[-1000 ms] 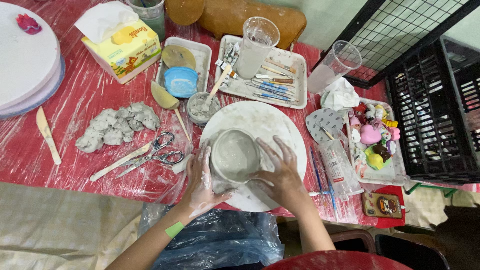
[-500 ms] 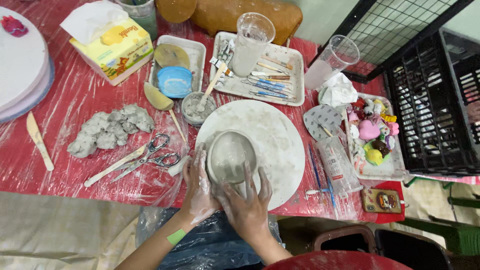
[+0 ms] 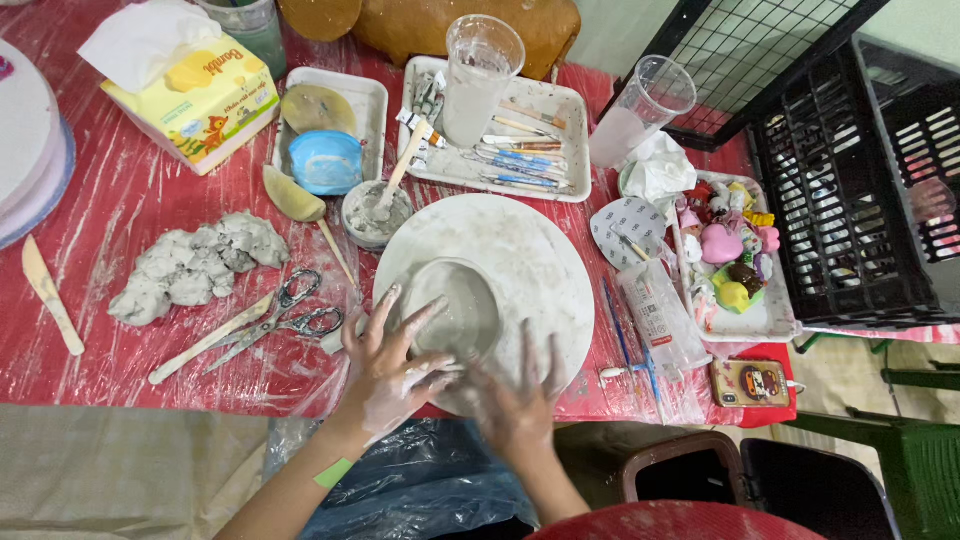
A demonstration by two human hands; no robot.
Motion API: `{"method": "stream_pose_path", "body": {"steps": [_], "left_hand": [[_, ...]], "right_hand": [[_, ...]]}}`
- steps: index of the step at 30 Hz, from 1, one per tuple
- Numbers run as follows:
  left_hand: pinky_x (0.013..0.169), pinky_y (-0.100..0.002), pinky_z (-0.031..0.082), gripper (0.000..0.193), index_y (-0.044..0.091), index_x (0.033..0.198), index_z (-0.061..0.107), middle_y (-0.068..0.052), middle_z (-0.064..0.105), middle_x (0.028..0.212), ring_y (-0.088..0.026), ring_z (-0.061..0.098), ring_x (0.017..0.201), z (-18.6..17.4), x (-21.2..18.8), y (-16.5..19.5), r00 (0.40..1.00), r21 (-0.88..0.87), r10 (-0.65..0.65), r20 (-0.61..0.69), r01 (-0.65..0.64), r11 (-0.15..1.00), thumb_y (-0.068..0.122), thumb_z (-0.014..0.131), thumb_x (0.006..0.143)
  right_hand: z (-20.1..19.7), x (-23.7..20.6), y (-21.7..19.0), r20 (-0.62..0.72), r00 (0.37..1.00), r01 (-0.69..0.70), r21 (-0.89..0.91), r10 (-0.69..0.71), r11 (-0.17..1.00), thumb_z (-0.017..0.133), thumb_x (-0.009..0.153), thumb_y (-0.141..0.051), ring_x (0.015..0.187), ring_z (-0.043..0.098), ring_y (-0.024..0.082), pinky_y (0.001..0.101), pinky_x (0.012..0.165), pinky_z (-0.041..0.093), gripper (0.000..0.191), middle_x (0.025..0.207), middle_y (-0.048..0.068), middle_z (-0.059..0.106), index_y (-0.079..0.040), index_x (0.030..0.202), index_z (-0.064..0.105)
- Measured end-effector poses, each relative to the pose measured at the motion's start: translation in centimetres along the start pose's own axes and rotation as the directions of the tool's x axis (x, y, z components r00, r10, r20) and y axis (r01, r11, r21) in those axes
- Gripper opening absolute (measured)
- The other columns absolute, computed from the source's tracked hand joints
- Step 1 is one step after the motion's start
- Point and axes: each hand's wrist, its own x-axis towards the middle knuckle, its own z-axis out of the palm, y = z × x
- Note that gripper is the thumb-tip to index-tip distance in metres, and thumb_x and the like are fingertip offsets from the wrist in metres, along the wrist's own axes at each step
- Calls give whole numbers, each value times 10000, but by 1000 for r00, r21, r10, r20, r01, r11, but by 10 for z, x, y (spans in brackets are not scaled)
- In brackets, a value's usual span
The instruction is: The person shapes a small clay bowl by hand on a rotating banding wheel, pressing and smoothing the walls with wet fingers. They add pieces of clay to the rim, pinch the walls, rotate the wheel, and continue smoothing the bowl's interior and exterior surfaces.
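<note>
Both hands, left hand (image 3: 385, 375) and right hand (image 3: 520, 405), cup the wet clay bowl (image 3: 450, 315) on the round white board (image 3: 530, 260), fingers spread, not clamped. Uneven pressure could likely warp its soft wall.

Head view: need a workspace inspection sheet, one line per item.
Surface: table under red plastic sheet, wrinkled and glossy.
Job's things: grey clay bowl on round white board.
Clutter: clay lump, scissors, tissue box, tool tray, two clear cups, figurine tray.
Grippers: left hand clay-smeared, fingers on the bowl's rim; right hand flat at the bowl's near side.
Cables: nothing seen.
Surroundings: black crate to the right, blue plastic bag below the table edge.
</note>
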Motion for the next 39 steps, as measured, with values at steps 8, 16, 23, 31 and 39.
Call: {"method": "stream_pose_path", "body": {"steps": [8,16,23,31,39], "left_hand": [[1122,-674,145,178,282,844,763,60,512,1503,-343,267,1494,-6,6,7,1000,1,-11,11,11,1000,354,854,709],[1134,-682,138,175,263,800,756,88,524,1488,-321,267,1497,-6,9,11,1000,18,-11,27,10,1000,378,849,706],[1150,-660,109,173,265,822,771,83,522,1493,-309,263,1500,-6,7,11,999,14,-34,40,33,999,373,852,715],[1147,-668,81,206,302,841,780,101,521,1496,-303,283,1488,-1,2,7,995,60,-44,85,39,997,381,855,666],[1143,-652,41,775,413,1423,534,20,423,1558,-316,318,1449,-8,-1,-4,997,97,67,26,-70,993,634,812,734]], "right_hand": [[3,-13,-1,-34,988,-150,48,152,988,693,888,-311,1550,187,498,653,1253,123,467,1543,356,417,-218,1344,670],[6,-26,-1,-17,975,-221,-64,220,973,623,991,-372,1576,39,539,636,1280,127,442,1637,392,253,-284,1423,654],[9,-25,-4,-84,979,-182,49,186,982,584,954,-480,1535,174,527,636,1251,130,501,1581,351,368,-238,1388,645],[6,-8,-4,-114,970,-211,38,214,977,595,924,-437,1548,92,531,648,1276,104,475,1634,315,283,-227,1345,660],[-18,16,37,50,986,-164,223,157,961,846,762,-319,1534,206,470,617,1228,245,429,1635,208,323,-153,1138,725]]}}
